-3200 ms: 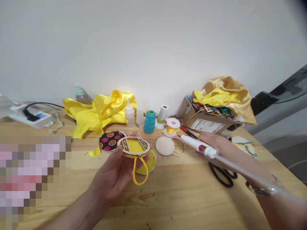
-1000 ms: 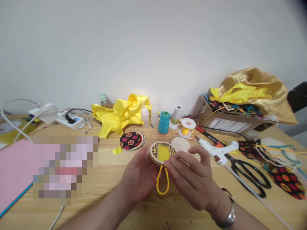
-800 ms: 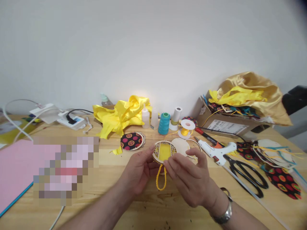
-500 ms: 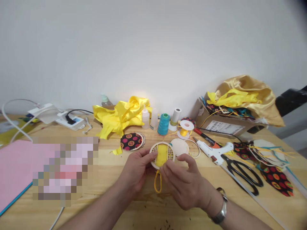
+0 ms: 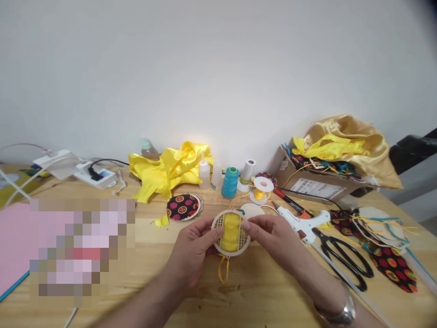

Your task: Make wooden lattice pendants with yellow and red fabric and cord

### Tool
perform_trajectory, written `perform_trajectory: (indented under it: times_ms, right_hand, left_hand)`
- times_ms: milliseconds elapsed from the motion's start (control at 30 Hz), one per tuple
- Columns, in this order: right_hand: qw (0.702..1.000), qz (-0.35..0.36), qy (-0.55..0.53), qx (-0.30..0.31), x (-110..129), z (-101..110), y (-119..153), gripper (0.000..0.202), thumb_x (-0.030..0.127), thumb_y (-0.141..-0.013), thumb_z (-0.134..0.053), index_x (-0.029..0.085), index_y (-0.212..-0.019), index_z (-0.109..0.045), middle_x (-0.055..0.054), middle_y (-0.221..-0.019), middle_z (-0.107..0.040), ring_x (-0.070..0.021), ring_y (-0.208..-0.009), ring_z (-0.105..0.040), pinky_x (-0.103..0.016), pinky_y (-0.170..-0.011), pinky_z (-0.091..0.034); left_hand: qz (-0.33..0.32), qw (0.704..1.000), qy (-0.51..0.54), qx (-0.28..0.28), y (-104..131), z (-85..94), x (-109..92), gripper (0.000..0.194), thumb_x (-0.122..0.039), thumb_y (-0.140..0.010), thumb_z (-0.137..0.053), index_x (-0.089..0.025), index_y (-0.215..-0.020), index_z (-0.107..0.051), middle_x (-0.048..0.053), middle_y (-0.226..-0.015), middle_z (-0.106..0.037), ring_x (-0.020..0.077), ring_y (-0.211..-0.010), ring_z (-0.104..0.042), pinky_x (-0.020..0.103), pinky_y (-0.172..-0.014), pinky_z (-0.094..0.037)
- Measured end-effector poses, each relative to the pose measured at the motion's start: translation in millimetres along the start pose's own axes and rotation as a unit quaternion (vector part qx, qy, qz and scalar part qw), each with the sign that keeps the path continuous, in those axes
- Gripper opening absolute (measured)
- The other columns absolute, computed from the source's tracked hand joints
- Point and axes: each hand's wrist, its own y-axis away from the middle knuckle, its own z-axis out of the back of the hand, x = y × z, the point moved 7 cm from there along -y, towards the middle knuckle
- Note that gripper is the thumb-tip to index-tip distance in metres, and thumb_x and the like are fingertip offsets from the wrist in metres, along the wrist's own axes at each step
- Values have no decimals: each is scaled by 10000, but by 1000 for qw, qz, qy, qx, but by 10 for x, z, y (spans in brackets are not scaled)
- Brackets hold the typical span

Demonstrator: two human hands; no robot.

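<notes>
Between my hands is a round wooden lattice frame (image 5: 231,233) with a puffed yellow fabric panel down its middle and cut-out grids at both sides. A yellow cord loop (image 5: 223,269) hangs from its lower edge. My left hand (image 5: 196,243) pinches the left rim, thumb on the front and fingers behind. On the opposite rim, my right hand (image 5: 269,234) is closed, thumb on the front near the grid; its other fingertips are partly hidden behind the frame. Just beyond the frame lie a pale round disc (image 5: 251,210) and a thin ring, both partly covered.
Behind stand a teal thread cone (image 5: 230,182), a yellow cord spool (image 5: 262,189) and yellow satin (image 5: 170,171). To the right lie a white glue gun (image 5: 303,223), black-handled scissors (image 5: 346,262) and a cardboard box (image 5: 312,187) of fabric. Patterned discs (image 5: 182,207) sit left of centre.
My right hand has shifted from the frame's lower front to its right rim. The frame has come slightly lower and now faces me more fully. The view has shifted a little.
</notes>
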Motion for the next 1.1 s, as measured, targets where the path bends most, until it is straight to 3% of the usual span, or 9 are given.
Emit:
perform_trajectory:
  times_ms: [67,167,267,533,700,833,1100]
  right_hand:
    - [986,-51,-149,53,-115,-137,-42,442,569,-698,-642,135,-760,-699,-51,-689,-679,-188,-646,-612,-307,-615,-477]
    - [964,-71,-258,3,-233,-173,-48,428,529,-624,-723,131,-781,-713,-45,-681,-689,-191,-649,-621,-313,-631,-487]
    - [964,-66,-254,-32,-271,-161,-19,377,493,-611,-745,137,-732,-714,-37,-655,-683,-176,-623,-602,-300,-612,-479]
    - [970,-58,-231,-50,-300,-117,-33,343,461,-625,-738,124,-642,-677,-13,-578,-622,-120,-537,-506,-255,-531,-420]
    - [962,-75,-264,-7,-365,-179,-67,318,449,-605,-758,142,-656,-693,-7,-607,-641,-132,-566,-540,-263,-573,-438]
    - [963,-72,-254,44,-334,-176,-87,337,472,-662,-715,143,-732,-721,-10,-639,-649,-109,-562,-516,-239,-552,-409]
    - [977,-77,-197,-3,-318,-56,-88,320,439,-592,-752,134,-579,-656,19,-512,-557,-77,-488,-427,-218,-477,-334]
  left_hand:
    - [2,1000,-6,10,4,-19,20,306,-237,-698,-739,-137,-986,-711,91,-825,-751,220,-697,-693,314,-632,-552]
    - [12,1000,-14,22,5,-38,69,299,-233,-712,-729,-148,-998,-710,84,-834,-754,218,-707,-696,309,-640,-552]
    - [12,999,-23,30,5,-47,93,287,-227,-714,-728,-153,-991,-713,76,-840,-755,211,-717,-695,304,-659,-553]
    - [17,999,-26,41,-40,-39,153,268,-214,-713,-729,-152,-973,-712,70,-823,-756,198,-696,-692,288,-650,-548]
    - [20,999,-12,34,-56,-23,170,287,-206,-714,-727,-156,-996,-710,73,-835,-758,215,-732,-700,302,-680,-544]
    - [14,999,-14,26,-66,-15,141,301,-209,-711,-729,-149,-1005,-709,79,-843,-759,226,-745,-701,311,-681,-545]
    - [10,1000,-28,2,-67,21,111,363,-235,-661,-765,-133,-1004,-707,94,-836,-757,244,-717,-702,335,-645,-559]
